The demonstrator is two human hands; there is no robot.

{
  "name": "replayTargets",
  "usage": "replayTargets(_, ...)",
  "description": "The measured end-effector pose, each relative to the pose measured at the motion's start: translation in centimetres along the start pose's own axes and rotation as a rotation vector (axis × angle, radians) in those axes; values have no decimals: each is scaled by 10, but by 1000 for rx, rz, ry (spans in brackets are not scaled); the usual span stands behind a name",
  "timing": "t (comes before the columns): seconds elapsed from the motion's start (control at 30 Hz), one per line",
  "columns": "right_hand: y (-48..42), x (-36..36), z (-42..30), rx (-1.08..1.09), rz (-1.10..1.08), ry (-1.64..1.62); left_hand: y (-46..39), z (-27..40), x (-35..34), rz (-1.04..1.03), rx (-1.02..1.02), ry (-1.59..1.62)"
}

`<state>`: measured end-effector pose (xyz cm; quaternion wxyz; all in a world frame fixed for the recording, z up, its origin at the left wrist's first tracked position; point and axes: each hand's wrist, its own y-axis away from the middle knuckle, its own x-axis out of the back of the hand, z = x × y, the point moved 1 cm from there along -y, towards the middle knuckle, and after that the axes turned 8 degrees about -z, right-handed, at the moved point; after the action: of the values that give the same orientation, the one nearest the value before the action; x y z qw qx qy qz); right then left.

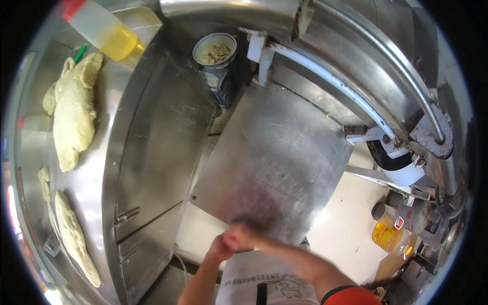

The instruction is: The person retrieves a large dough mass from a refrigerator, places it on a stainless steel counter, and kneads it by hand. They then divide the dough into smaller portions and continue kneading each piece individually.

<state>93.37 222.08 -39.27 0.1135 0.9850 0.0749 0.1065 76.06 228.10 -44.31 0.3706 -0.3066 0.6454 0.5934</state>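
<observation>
My left hand (220,248) and my right hand (241,236) meet in front of my white apron (248,282), which bears writing and a drawing. Both are motion-blurred, and the fingers are bunched against each other. A dark blur lies just beyond the fingers; whether it is a held thing or a shadow cannot be made out. Beneath the hands spreads a scuffed stainless steel sheet (282,152), set low with pale floor around it. On the steel counter (108,126) to the left lie a big lump of dough (76,114) and a long dough strip (74,236).
A squeeze bottle (110,34) of yellow liquid is at the counter's far end. Beyond the sheet, a bowl of chopped food (217,52) rests on a dark blue support (217,85). A curved metal rail (385,42) runs along the right, above a jug of yellow oil (387,234).
</observation>
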Motion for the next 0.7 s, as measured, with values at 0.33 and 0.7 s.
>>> replayTargets(0.33,180,55,24,-394,859,-342,-71,97,-176,248,-314,410)
replayTargets(0.7,245,-1,9,-508,939,-387,-118,236,-344,-48,-473,-487)
